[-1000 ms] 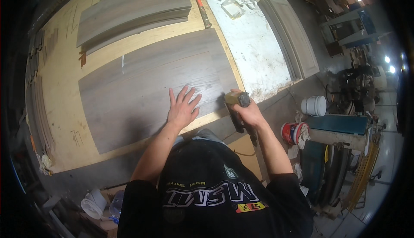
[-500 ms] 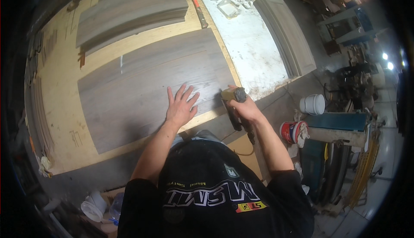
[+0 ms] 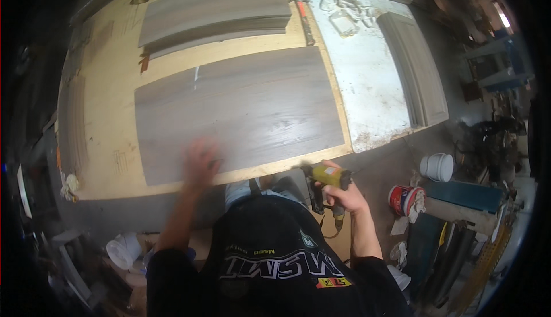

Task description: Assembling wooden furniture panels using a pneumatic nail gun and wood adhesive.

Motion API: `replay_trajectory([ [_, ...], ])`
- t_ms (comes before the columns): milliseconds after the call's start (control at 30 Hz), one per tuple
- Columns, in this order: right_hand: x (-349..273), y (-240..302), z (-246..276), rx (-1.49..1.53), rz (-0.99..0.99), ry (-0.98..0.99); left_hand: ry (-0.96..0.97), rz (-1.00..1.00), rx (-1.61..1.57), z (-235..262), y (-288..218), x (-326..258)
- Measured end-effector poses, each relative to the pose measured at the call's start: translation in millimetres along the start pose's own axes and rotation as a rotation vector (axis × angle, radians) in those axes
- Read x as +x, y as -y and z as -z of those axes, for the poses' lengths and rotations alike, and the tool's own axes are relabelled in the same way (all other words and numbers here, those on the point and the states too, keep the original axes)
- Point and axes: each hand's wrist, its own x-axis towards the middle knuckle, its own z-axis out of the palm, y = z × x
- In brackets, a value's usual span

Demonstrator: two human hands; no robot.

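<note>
Nail gun at the panel's edge

Right hand (image 3: pixel 340 193) clamped around yellow nail gun (image 3: pixel 327 174), lower right of grey panel (image 3: pixel 238 110); blurred left hand (image 3: pixel 201 162) lies spread on the panel, whose long axis runs left-right.

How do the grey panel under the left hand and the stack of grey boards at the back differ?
The panel is one wide sheet lying near the bench edge; the stack is several narrower boards, piled farther back. The blurred left hand is at the panel; nothing touches the stack. Both are grey woodgrain, lying flat.

Grey wood-grain panel (image 3: pixel 241 107), yellow-and-black power tool (image 3: pixel 327 176), pale yellow workbench (image 3: pixel 109 87).
</note>
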Motion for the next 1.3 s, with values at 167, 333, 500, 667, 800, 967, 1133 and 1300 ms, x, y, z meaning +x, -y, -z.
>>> replay_trajectory([
  [167, 41.2, 13.4, -61.4, -0.289, -0.132, 0.152, -0.182, 0.372, 0.213, 15.8, 85.6, -89.1],
  [333, 77.9, 12.0, -129.9, -0.593, -0.004, 0.267, -0.258, 0.459, -0.136, 31.0, 91.3, -86.8],
  [500, 112.2, 39.4, -243.4, -0.626, -0.137, 0.420, -0.338, 0.544, -0.253, 42.2, 82.1, -92.9],
  [667, 171.0, 29.0, -349.6, -0.857, -0.117, 0.494, -0.372, 0.638, -0.402, 35.9, 102.1, -94.9],
  [800, 193.0, 11.8, -396.6, -0.929, -0.099, 0.533, -0.378, 0.631, -0.391, 37.1, 117.7, -105.5],
  [967, 193.9, 4.3, -405.9, -0.990, -0.130, 0.520, -0.402, 0.631, -0.413, 39.6, 116.6, -110.7],
  [1133, 189.0, 3.5, -407.6, -1.016, -0.080, 0.543, -0.413, 0.627, -0.407, 39.3, 116.2, -111.9],
  [1300, 185.2, 6.6, -414.3, -1.018, -0.112, 0.525, -0.459, 0.599, -0.402, 37.2, 118.4, -110.4],
])
